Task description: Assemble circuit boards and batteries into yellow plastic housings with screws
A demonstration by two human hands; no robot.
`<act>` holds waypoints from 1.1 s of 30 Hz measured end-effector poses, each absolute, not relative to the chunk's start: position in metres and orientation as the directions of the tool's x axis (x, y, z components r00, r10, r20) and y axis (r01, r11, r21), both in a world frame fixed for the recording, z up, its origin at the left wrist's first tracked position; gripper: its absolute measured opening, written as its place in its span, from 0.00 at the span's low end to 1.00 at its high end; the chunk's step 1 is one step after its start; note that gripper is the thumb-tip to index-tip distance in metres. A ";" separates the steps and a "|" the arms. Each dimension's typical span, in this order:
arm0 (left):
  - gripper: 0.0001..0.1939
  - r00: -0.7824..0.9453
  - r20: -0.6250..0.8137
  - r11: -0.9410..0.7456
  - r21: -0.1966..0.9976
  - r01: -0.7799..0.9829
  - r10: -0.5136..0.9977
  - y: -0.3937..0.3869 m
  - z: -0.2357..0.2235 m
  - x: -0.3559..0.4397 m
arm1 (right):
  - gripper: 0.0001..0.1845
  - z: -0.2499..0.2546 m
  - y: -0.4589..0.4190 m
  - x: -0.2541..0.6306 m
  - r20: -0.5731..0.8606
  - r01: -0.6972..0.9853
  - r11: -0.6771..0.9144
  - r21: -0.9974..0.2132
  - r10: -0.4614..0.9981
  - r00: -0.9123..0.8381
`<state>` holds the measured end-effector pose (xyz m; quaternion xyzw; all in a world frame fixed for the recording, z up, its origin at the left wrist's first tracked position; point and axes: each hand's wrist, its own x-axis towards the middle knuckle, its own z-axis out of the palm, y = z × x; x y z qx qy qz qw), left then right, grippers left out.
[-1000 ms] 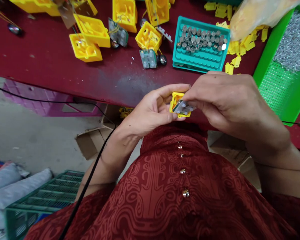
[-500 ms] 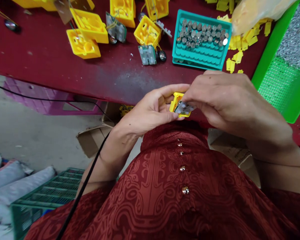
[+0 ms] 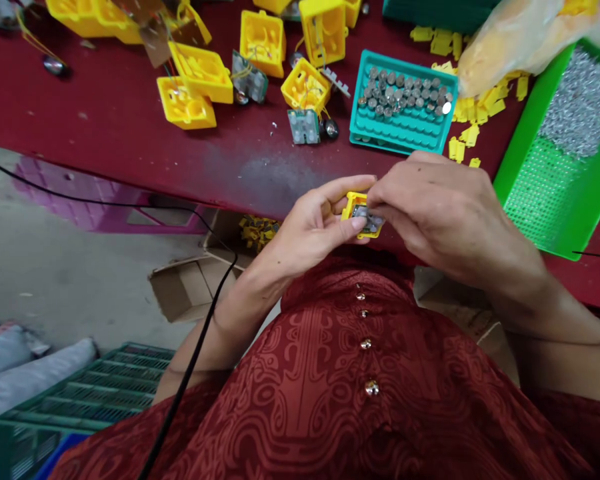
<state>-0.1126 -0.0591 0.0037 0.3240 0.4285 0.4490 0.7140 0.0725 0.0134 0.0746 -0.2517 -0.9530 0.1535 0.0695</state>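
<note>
My left hand (image 3: 314,223) holds a small yellow plastic housing (image 3: 356,208) between thumb and fingers, low over the table's front edge. My right hand (image 3: 445,213) pinches a small grey circuit board (image 3: 370,221) at the housing's open side, and its fingertips cover part of the board. Just beyond my hands stands a teal tray (image 3: 395,128) holding several rows of metal cylinders. More yellow housings, such as one (image 3: 305,87) with wires inside, lie on the dark red table (image 3: 100,113), with a loose circuit board (image 3: 303,127) near it.
A green perforated tray (image 3: 540,207) holds small grey metal parts at the right, and a translucent plastic bag (image 3: 515,50) lies above it. Below the table are cardboard (image 3: 190,290), a green crate (image 3: 80,393) and a black cable (image 3: 193,353) running past my left forearm.
The camera view has shifted, so the table items sit lower in the picture. The circuit board now sits further into the yellow housing, and both hands still hold their parts.
</note>
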 end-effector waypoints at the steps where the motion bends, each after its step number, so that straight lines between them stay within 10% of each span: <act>1: 0.31 0.206 -0.325 0.381 0.848 -0.368 0.923 -0.060 0.003 -0.112 | 0.16 0.072 0.013 0.073 0.089 0.460 0.827 -0.324 0.511 -0.855; 9: 0.25 0.103 -0.422 0.420 0.787 -0.451 0.901 -0.059 0.018 -0.114 | 0.08 0.039 0.003 0.082 0.544 0.339 0.861 -0.380 0.504 -0.671; 33: 0.22 0.085 -0.458 0.460 0.830 -0.317 0.885 -0.057 0.004 -0.090 | 0.08 0.000 -0.016 0.089 0.597 0.460 0.823 -0.334 0.562 -0.572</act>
